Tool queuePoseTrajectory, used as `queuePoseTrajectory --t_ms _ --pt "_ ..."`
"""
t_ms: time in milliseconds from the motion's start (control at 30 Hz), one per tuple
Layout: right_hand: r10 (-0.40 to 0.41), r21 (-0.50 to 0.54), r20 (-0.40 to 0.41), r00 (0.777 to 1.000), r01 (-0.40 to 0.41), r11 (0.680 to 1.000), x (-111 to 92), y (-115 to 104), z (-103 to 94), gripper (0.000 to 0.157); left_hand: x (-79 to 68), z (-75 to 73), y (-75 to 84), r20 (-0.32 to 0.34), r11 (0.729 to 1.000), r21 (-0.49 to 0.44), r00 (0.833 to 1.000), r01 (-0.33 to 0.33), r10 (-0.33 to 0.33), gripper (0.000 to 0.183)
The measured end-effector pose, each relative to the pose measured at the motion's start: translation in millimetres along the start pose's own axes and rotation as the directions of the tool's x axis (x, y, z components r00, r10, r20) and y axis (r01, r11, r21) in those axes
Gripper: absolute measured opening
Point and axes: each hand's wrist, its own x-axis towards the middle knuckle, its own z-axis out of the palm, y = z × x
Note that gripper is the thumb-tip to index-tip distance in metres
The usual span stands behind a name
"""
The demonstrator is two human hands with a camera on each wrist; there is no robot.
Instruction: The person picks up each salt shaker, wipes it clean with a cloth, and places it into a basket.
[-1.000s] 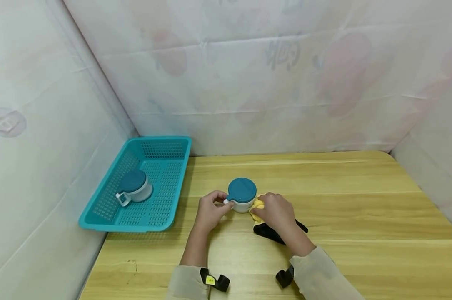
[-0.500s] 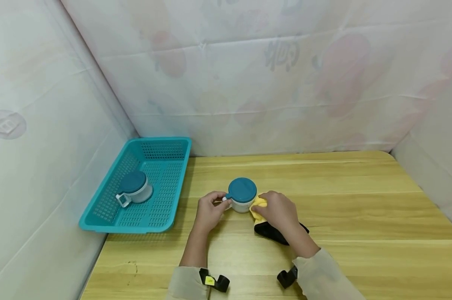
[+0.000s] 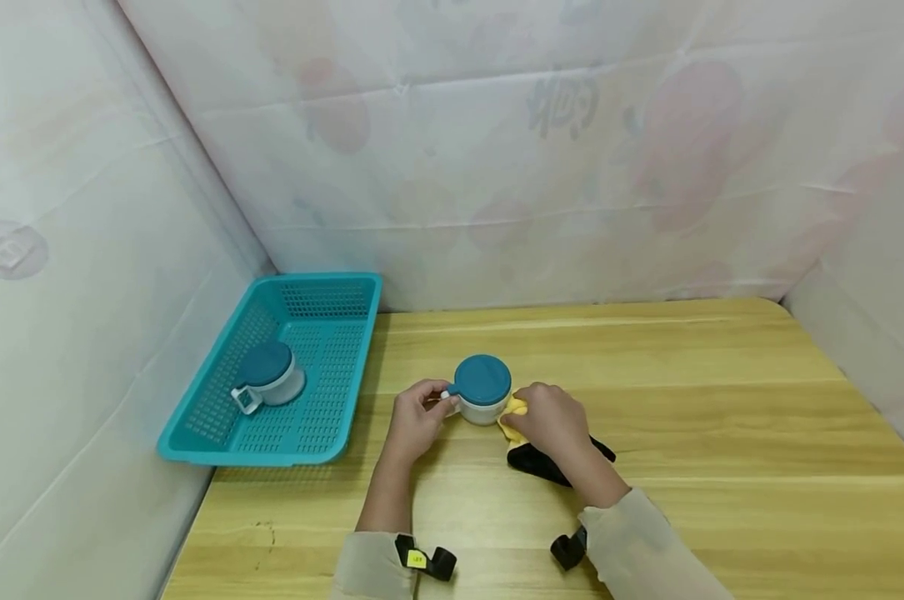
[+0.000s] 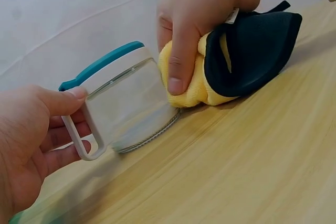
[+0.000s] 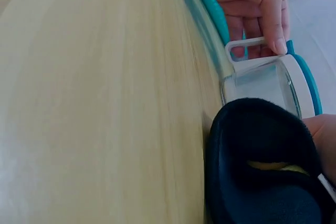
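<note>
A clear glass jar (image 4: 128, 106) with a blue lid (image 3: 482, 380) and a white handle (image 4: 79, 139) stands upright on the wooden table. My left hand (image 3: 414, 417) pinches that handle near the lid, thumb on top and fingers behind it. On the jar's other side, my right hand (image 3: 552, 419) grips a yellow cloth (image 4: 191, 80) and holds it against the glass. The cloth has a black part (image 4: 254, 51) that hangs toward my right wrist, and in the right wrist view this black part hides some of the jar.
To the left, a teal perforated basket (image 3: 357, 400) holds a second lidded jar (image 3: 275, 383) with a white handle. A pale fabric wall (image 3: 496, 167) rises behind the wooden table (image 3: 721, 400), with more fabric at both sides.
Jar and left hand have shifted very slightly left. The right hand moves a little with the cloth, which stays at the jar's right side. The basket has not moved.
</note>
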Motion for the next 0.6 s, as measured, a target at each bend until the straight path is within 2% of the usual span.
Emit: queuePoseTrajectory --t_ms 100,300,467,600 --pt "-0.01 0.001 0.007 1.0 0.01 1.0 0.3 0.9 0.6 0.045 1.5 0.2 -4.6 0.003 1.0 0.008 1.0 0.003 -0.003 0.013" --pt "-0.011 0.04 0.041 0.999 0.009 0.999 -3.5 4.3 -8.9 0.045 10.4 4.0 -32.1 0.0 1.0 0.001 1.0 0.007 -0.007 0.015" --pt "-0.026 0.064 0.04 0.999 0.023 0.998 -4.3 3.6 -22.5 0.047 11.7 3.6 -37.2 0.001 1.0 -0.018 1.0 -0.013 0.013 0.013" --pt "-0.042 0.073 0.048 0.998 0.038 0.997 -3.2 2.3 -26.0 0.045 12.2 1.9 -37.4 0.003 1.0 -0.008 1.0 -0.025 0.025 0.011"
